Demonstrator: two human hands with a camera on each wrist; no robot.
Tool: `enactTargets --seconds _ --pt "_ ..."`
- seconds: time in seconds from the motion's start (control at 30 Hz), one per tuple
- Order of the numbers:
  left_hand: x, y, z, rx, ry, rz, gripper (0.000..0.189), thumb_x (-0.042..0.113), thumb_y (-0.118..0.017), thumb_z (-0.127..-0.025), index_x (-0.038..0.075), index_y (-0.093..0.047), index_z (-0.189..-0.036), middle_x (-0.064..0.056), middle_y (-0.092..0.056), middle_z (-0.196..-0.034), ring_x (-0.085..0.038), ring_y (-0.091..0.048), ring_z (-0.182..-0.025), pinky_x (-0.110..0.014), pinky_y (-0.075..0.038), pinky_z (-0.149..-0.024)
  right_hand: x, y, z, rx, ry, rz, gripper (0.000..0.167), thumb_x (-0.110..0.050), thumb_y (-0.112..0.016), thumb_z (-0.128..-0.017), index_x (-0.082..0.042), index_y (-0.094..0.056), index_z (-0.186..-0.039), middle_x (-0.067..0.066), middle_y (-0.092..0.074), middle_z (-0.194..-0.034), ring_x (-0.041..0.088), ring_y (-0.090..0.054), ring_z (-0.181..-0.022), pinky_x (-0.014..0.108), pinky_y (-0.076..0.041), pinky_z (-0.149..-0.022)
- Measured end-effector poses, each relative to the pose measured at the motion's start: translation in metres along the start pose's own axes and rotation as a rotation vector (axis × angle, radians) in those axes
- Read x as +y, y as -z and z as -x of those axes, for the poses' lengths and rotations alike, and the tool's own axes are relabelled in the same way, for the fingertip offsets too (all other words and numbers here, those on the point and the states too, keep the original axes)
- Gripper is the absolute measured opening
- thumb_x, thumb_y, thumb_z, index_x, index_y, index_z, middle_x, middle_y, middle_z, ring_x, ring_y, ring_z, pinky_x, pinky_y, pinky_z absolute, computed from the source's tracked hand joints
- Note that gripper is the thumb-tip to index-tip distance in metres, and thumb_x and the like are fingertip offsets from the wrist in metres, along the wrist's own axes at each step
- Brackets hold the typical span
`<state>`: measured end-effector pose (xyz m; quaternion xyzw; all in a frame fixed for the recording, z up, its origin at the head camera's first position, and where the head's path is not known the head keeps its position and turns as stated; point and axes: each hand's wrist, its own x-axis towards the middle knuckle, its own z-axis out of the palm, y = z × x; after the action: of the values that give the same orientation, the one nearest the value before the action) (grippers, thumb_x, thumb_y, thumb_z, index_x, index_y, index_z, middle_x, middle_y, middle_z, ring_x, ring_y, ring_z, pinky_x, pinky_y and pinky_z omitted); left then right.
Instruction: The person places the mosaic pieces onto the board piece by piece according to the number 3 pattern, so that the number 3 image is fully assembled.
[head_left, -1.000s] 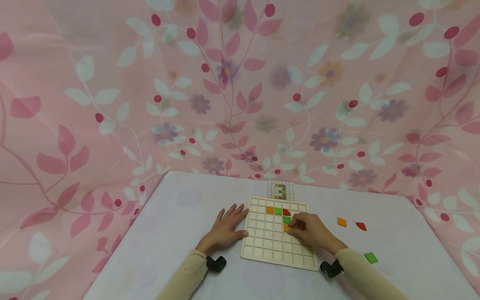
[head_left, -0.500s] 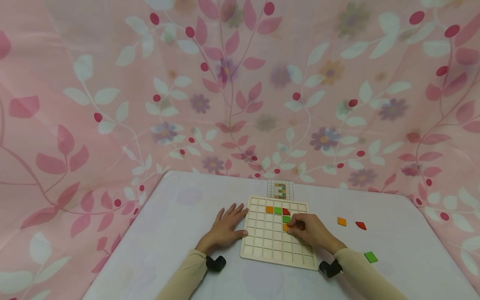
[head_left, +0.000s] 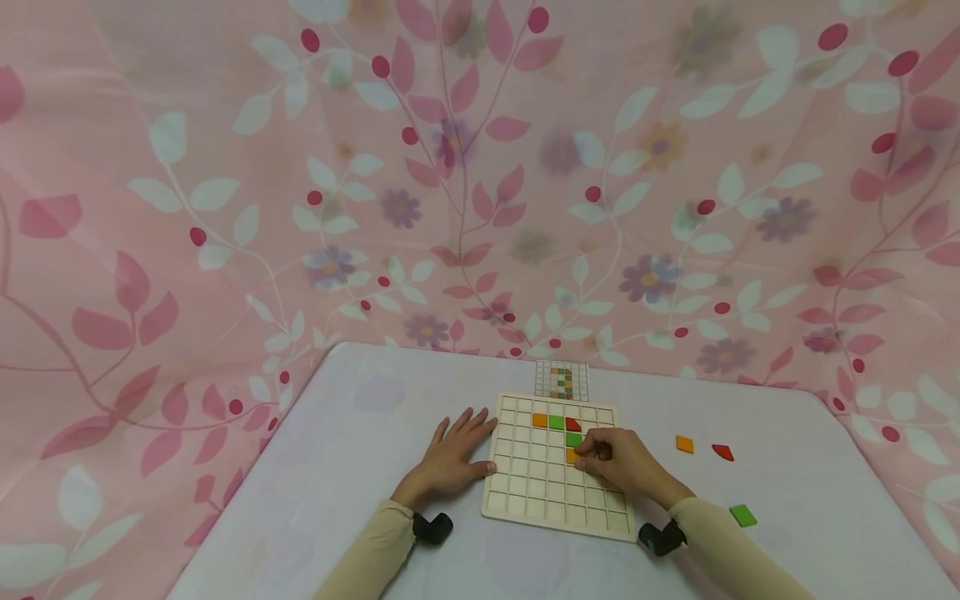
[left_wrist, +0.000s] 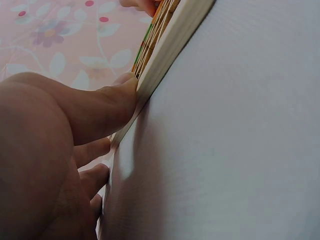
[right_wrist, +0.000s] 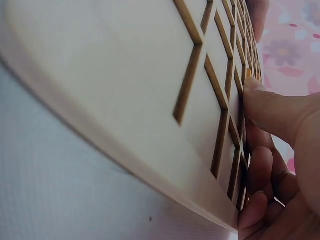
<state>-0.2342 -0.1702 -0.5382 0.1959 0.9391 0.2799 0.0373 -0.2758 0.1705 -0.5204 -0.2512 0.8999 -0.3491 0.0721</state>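
A pale wooden grid board [head_left: 525, 485] lies on the table. My left hand [head_left: 448, 460] is spread flat at its left side, thumb and fingertips touching the edge. With curled thumb and forefinger, my right hand [head_left: 628, 463] pinches an orange square tile [head_left: 571, 457] in a cell right of the board's middle. Part of that tile is hidden by the fingers; a sliver of orange shows by the thumb [right_wrist: 260, 97] in the right wrist view. Above it sit a green tile [head_left: 573, 439] and a red quarter-round tile [head_left: 573, 424]. Left of the red one are a green tile [head_left: 556, 422] and an orange tile [head_left: 539, 420].
Behind the board lies a small card [head_left: 562, 381] printed with a coloured grid pattern. To the right lie a loose orange tile [head_left: 684, 444], a red tile [head_left: 723, 452] and a green tile [head_left: 742, 515] on the white-covered table [head_left: 360, 417]. A floral curtain [head_left: 480, 208] hangs behind.
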Motion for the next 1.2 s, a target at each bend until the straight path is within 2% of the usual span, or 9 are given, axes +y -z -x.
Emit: enactTargets --seconds 0.3,0.57,0.77,0.87,1.03,1.2 --pt "-0.003 -0.004 -0.001 0.003 -0.002 -0.006 0.075 0.038 -0.069 -0.100 0.011 -0.040 -0.164 -0.012 -0.030 -0.175 -0.039 -0.017 -0.165 -0.071 -0.007 -0.128 0.001 -0.003 0.003 0.016 -0.039 -0.025 0.013 -0.023 -0.084 -0.092 -0.018 -0.076 -0.102 -0.007 -0.064 -0.085 0.010 -0.054 -0.076 0.021 -0.044 -0.066" --pt "-0.004 -0.004 -0.004 -0.001 0.006 -0.014 0.074 0.039 -0.068 -0.101 0.014 -0.040 -0.165 -0.009 -0.029 -0.176 -0.036 -0.016 -0.166 -0.070 -0.007 -0.128 0.005 0.001 0.006 0.017 -0.088 -0.062 0.017 -0.031 -0.080 -0.096 -0.020 -0.079 -0.110 -0.007 -0.068 -0.091 0.012 -0.058 -0.080 0.021 -0.048 -0.070" --pt "-0.002 -0.004 -0.002 -0.005 0.007 -0.003 0.075 0.038 -0.070 -0.100 0.013 -0.041 -0.164 -0.010 -0.030 -0.175 -0.037 -0.016 -0.165 -0.071 -0.008 -0.128 0.006 0.013 0.014 0.093 -0.162 -0.126 0.017 -0.028 -0.076 -0.100 -0.018 -0.078 -0.113 -0.004 -0.075 -0.102 0.015 -0.061 -0.085 0.022 -0.051 -0.072" --pt "0.000 -0.003 0.000 -0.004 0.002 -0.004 0.075 0.037 -0.070 -0.100 0.011 -0.041 -0.164 -0.012 -0.031 -0.175 -0.039 -0.018 -0.165 -0.072 -0.008 -0.127 0.009 0.022 0.018 0.143 -0.157 -0.108 0.018 -0.025 -0.075 -0.100 -0.014 -0.078 -0.114 -0.002 -0.075 -0.104 0.015 -0.062 -0.085 0.022 -0.052 -0.071" --pt "0.000 -0.001 0.000 0.001 -0.003 -0.002 0.075 0.038 -0.069 -0.101 0.010 -0.040 -0.164 -0.013 -0.030 -0.175 -0.039 -0.017 -0.165 -0.071 -0.007 -0.127 0.023 0.044 0.029 0.222 -0.124 -0.006 0.028 -0.028 -0.076 -0.100 -0.011 -0.075 -0.121 0.002 -0.073 -0.105 0.011 -0.064 -0.085 0.023 -0.053 -0.069" --pt "-0.003 -0.003 0.000 0.011 -0.010 0.018 0.076 0.036 -0.070 -0.099 0.010 -0.040 -0.164 -0.014 -0.030 -0.175 -0.041 -0.016 -0.165 -0.072 -0.005 -0.127 0.036 0.064 0.045 0.257 -0.131 0.087 0.034 -0.030 -0.079 -0.098 -0.008 -0.073 -0.124 0.006 -0.072 -0.108 0.013 -0.065 -0.087 0.023 -0.053 -0.068"
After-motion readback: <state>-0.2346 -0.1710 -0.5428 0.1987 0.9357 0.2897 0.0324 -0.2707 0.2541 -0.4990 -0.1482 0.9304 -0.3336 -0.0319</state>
